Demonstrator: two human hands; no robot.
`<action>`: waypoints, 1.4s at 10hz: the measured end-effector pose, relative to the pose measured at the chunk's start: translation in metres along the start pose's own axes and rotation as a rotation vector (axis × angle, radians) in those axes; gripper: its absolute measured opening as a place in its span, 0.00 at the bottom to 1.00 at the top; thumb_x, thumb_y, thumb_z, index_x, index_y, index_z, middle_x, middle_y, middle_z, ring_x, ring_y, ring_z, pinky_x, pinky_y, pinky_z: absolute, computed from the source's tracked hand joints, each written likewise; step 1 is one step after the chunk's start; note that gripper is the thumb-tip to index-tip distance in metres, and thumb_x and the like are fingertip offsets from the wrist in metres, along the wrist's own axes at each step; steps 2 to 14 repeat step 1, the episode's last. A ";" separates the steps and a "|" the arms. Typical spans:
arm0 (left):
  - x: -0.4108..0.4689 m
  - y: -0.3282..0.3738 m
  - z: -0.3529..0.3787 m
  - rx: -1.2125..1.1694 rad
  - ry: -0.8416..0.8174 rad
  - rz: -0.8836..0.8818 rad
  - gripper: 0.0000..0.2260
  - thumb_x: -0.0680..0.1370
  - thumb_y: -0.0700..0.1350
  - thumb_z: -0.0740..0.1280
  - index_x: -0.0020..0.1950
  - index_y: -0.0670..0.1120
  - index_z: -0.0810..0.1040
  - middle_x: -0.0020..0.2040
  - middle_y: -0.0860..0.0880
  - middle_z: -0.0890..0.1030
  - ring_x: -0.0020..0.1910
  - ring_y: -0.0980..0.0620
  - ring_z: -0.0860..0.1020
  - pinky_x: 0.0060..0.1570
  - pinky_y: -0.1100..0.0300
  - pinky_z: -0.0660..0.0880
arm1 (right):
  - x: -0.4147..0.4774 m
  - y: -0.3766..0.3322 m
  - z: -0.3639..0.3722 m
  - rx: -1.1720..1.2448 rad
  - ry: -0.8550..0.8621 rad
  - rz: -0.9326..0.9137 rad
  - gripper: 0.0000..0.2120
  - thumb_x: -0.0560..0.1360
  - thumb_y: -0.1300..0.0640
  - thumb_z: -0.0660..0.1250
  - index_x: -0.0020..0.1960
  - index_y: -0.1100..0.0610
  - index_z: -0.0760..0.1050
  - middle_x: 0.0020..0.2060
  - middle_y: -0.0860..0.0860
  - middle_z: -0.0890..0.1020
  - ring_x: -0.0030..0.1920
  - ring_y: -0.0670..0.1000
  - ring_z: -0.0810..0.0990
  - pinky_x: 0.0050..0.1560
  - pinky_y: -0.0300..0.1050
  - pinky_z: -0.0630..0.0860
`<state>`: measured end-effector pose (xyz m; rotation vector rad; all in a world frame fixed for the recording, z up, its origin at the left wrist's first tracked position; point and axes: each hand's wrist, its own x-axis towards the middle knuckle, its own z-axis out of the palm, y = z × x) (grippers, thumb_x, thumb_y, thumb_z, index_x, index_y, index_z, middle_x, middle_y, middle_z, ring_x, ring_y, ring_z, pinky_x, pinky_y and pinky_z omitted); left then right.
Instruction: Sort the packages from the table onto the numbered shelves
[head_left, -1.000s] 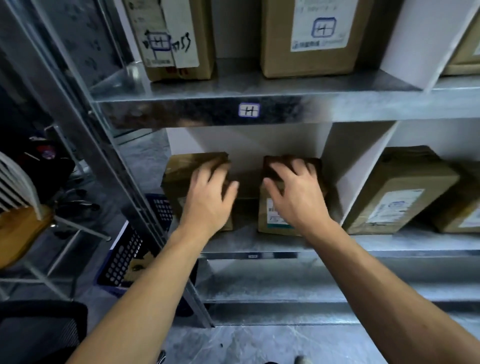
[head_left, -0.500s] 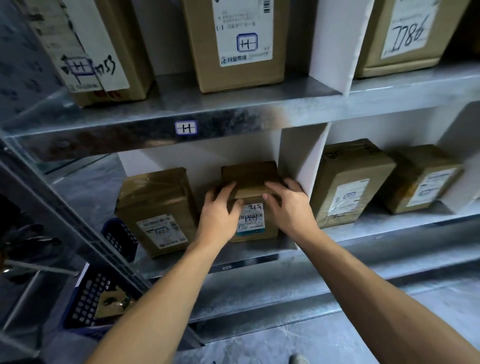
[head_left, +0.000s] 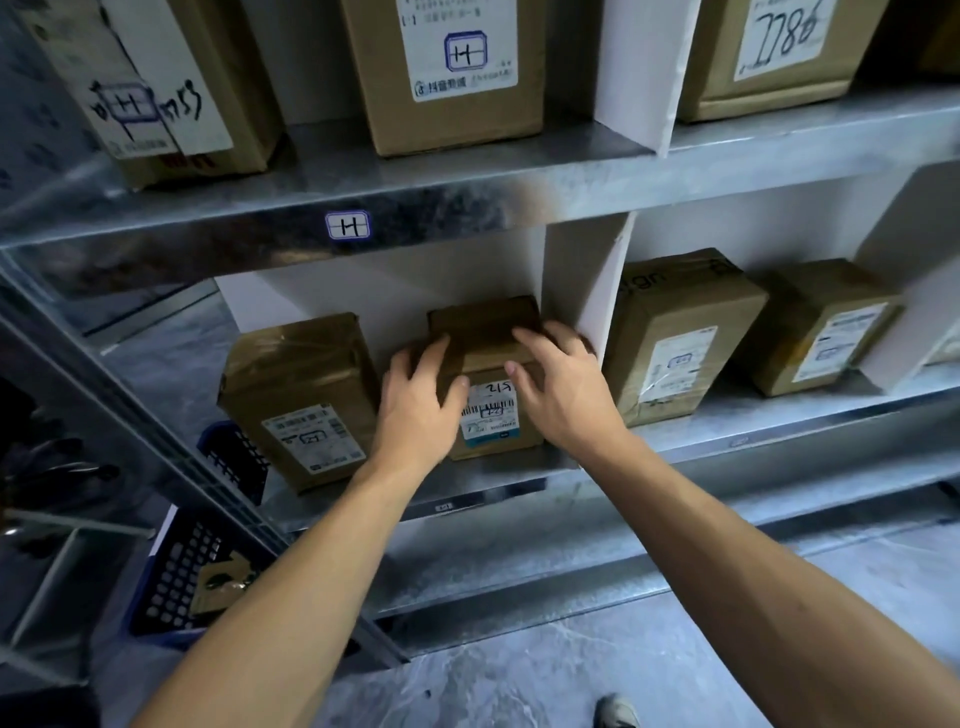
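Left hand (head_left: 415, 410) now on "215" package (head_left: 488, 332)

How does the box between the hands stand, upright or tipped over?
Upright: the box stands on the shelf, label facing out, left hand and right hand holding it.

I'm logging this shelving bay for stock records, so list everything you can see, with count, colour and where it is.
upper boxes: three, brown, top shelf
small package: one, brown, lower shelf, beside divider
taped package: one, brown, to its left
right packages: two, brown, next compartment
dividers: three, white, upright on shelves
basket: one, blue, floor at left
rack: one, grey metal
hands: left hand and right hand, both gripping small package
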<state>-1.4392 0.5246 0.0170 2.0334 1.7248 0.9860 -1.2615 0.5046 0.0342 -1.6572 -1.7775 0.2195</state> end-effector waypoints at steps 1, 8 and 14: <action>-0.008 0.003 -0.009 0.061 0.120 0.090 0.22 0.79 0.51 0.64 0.73 0.51 0.67 0.68 0.46 0.69 0.68 0.46 0.67 0.69 0.50 0.66 | -0.013 0.000 -0.009 -0.038 0.062 -0.136 0.19 0.80 0.51 0.64 0.70 0.54 0.74 0.68 0.56 0.74 0.66 0.59 0.71 0.67 0.54 0.71; -0.008 0.003 -0.009 0.061 0.120 0.090 0.22 0.79 0.51 0.64 0.73 0.51 0.67 0.68 0.46 0.69 0.68 0.46 0.67 0.69 0.50 0.66 | -0.013 0.000 -0.009 -0.038 0.062 -0.136 0.19 0.80 0.51 0.64 0.70 0.54 0.74 0.68 0.56 0.74 0.66 0.59 0.71 0.67 0.54 0.71; -0.008 0.003 -0.009 0.061 0.120 0.090 0.22 0.79 0.51 0.64 0.73 0.51 0.67 0.68 0.46 0.69 0.68 0.46 0.67 0.69 0.50 0.66 | -0.013 0.000 -0.009 -0.038 0.062 -0.136 0.19 0.80 0.51 0.64 0.70 0.54 0.74 0.68 0.56 0.74 0.66 0.59 0.71 0.67 0.54 0.71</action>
